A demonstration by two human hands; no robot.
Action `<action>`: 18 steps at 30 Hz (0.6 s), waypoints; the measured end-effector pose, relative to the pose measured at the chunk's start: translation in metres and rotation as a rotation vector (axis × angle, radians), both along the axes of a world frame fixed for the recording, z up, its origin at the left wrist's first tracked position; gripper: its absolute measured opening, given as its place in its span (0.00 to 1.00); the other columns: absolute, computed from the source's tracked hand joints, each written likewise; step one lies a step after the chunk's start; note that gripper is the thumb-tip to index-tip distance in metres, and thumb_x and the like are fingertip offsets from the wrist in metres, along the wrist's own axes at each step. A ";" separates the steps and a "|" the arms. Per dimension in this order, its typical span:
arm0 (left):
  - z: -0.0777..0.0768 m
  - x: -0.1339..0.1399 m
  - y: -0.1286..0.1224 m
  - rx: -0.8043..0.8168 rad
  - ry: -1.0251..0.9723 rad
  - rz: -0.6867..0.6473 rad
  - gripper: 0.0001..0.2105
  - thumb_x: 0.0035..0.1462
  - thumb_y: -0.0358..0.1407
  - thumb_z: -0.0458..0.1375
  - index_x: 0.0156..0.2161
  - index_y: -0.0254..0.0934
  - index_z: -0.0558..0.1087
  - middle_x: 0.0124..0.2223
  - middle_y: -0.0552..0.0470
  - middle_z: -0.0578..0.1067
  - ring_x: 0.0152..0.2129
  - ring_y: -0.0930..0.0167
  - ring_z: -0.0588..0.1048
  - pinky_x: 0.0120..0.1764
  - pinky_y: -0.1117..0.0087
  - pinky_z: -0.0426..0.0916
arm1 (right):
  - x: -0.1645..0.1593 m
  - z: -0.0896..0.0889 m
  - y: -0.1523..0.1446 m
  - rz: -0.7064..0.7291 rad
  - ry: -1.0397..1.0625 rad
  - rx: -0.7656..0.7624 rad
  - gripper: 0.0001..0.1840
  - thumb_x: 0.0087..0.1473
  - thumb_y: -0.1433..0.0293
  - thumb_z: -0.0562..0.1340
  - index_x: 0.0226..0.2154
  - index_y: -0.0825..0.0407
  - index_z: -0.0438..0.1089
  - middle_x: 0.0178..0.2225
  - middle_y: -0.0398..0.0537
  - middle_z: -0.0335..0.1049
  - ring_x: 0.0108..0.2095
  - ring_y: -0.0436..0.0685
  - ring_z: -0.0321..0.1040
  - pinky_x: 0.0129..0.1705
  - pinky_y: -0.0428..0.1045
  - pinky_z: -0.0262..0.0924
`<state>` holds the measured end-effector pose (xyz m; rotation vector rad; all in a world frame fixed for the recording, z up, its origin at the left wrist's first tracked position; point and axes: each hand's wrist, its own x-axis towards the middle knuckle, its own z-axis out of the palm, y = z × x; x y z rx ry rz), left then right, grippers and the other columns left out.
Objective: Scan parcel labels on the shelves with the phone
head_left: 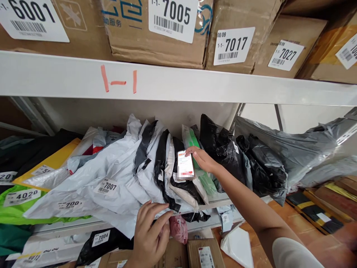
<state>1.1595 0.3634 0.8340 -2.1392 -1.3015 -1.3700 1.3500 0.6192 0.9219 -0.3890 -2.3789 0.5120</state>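
Note:
My right hand [201, 158] reaches in from the right and grips a smartphone [185, 163] by its upper right edge. The phone's lit white screen faces me, in front of a black mailer bag [195, 192] in the row on the shelf. Lower down, my left hand [153, 229] is open and holds nothing, its fingers bent and apart near the front ends of the bags. White mailer bags [92, 178], one labelled 7007, lie to its left. A green-and-clear bag [208, 182] stands just behind my right hand.
Labelled cardboard boxes [158, 44] stand above a white shelf beam [178, 83] marked in red. Black bags [220, 143] fill the right side of the shelf. Below are a pink bag [179, 229], a carton [205, 249] and a white package [237, 245] over the reddish floor.

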 end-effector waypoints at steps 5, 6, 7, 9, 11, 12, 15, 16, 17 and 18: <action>-0.007 -0.001 -0.003 -0.019 -0.009 0.000 0.20 0.54 0.17 0.52 0.49 0.36 0.71 0.50 0.42 0.69 0.47 0.62 0.68 0.52 0.48 0.61 | 0.000 -0.001 -0.001 -0.017 0.020 -0.013 0.31 0.66 0.50 0.39 0.42 0.52 0.67 0.42 0.54 0.67 0.46 0.62 0.65 0.51 0.59 0.58; -0.011 -0.002 -0.003 -0.028 -0.018 0.006 0.20 0.54 0.17 0.52 0.49 0.36 0.71 0.50 0.42 0.69 0.47 0.62 0.68 0.52 0.48 0.60 | 0.000 0.000 -0.001 -0.015 0.024 -0.016 0.31 0.66 0.50 0.39 0.42 0.52 0.67 0.42 0.55 0.67 0.46 0.62 0.65 0.51 0.58 0.58; -0.016 -0.002 -0.004 -0.039 -0.030 0.015 0.20 0.54 0.18 0.52 0.50 0.37 0.71 0.50 0.42 0.69 0.48 0.62 0.68 0.53 0.48 0.60 | 0.000 0.000 -0.002 -0.013 0.027 -0.018 0.31 0.66 0.50 0.38 0.43 0.52 0.67 0.42 0.55 0.68 0.46 0.62 0.65 0.50 0.58 0.58; -0.032 -0.005 -0.004 -0.072 -0.060 0.047 0.20 0.55 0.19 0.52 0.50 0.38 0.71 0.50 0.43 0.70 0.49 0.62 0.68 0.53 0.50 0.61 | 0.002 0.001 -0.005 -0.007 0.053 -0.027 0.33 0.65 0.48 0.37 0.46 0.52 0.66 0.42 0.55 0.68 0.45 0.62 0.66 0.50 0.58 0.59; -0.053 -0.008 -0.006 -0.113 -0.093 0.090 0.19 0.57 0.21 0.52 0.51 0.40 0.71 0.51 0.43 0.70 0.50 0.62 0.68 0.52 0.53 0.64 | 0.006 0.003 -0.011 -0.002 0.110 -0.036 0.33 0.65 0.47 0.38 0.48 0.52 0.65 0.43 0.55 0.69 0.47 0.63 0.66 0.51 0.59 0.60; -0.066 -0.010 -0.008 -0.130 -0.112 0.113 0.18 0.58 0.22 0.52 0.51 0.40 0.71 0.51 0.43 0.70 0.49 0.63 0.68 0.50 0.56 0.66 | 0.009 0.003 -0.015 -0.003 0.146 -0.035 0.33 0.64 0.47 0.39 0.49 0.52 0.65 0.45 0.56 0.68 0.48 0.63 0.66 0.51 0.59 0.59; -0.105 -0.016 -0.015 -0.174 -0.157 0.181 0.16 0.59 0.26 0.52 0.51 0.40 0.71 0.50 0.43 0.71 0.47 0.64 0.71 0.46 0.63 0.71 | 0.022 0.001 -0.030 -0.011 0.241 -0.010 0.33 0.63 0.46 0.41 0.50 0.50 0.66 0.47 0.56 0.68 0.50 0.66 0.65 0.53 0.61 0.59; -0.116 -0.016 -0.019 -0.185 -0.172 0.207 0.16 0.60 0.26 0.52 0.51 0.40 0.71 0.49 0.43 0.72 0.46 0.64 0.73 0.45 0.64 0.73 | 0.027 -0.002 -0.036 -0.019 0.267 -0.002 0.32 0.63 0.46 0.42 0.50 0.50 0.66 0.47 0.56 0.68 0.50 0.66 0.65 0.52 0.61 0.60; -0.126 -0.015 -0.023 -0.187 -0.189 0.236 0.16 0.60 0.27 0.52 0.51 0.40 0.71 0.49 0.43 0.72 0.45 0.65 0.74 0.43 0.64 0.74 | 0.032 -0.007 -0.041 -0.029 0.296 0.004 0.32 0.62 0.46 0.43 0.50 0.49 0.66 0.47 0.57 0.68 0.49 0.67 0.66 0.52 0.62 0.60; -0.133 -0.014 -0.028 -0.187 -0.207 0.270 0.16 0.60 0.26 0.52 0.51 0.41 0.70 0.47 0.44 0.73 0.44 0.65 0.75 0.42 0.64 0.75 | 0.038 -0.014 -0.047 -0.042 0.329 0.006 0.31 0.62 0.46 0.44 0.50 0.48 0.67 0.47 0.57 0.68 0.49 0.67 0.66 0.51 0.63 0.61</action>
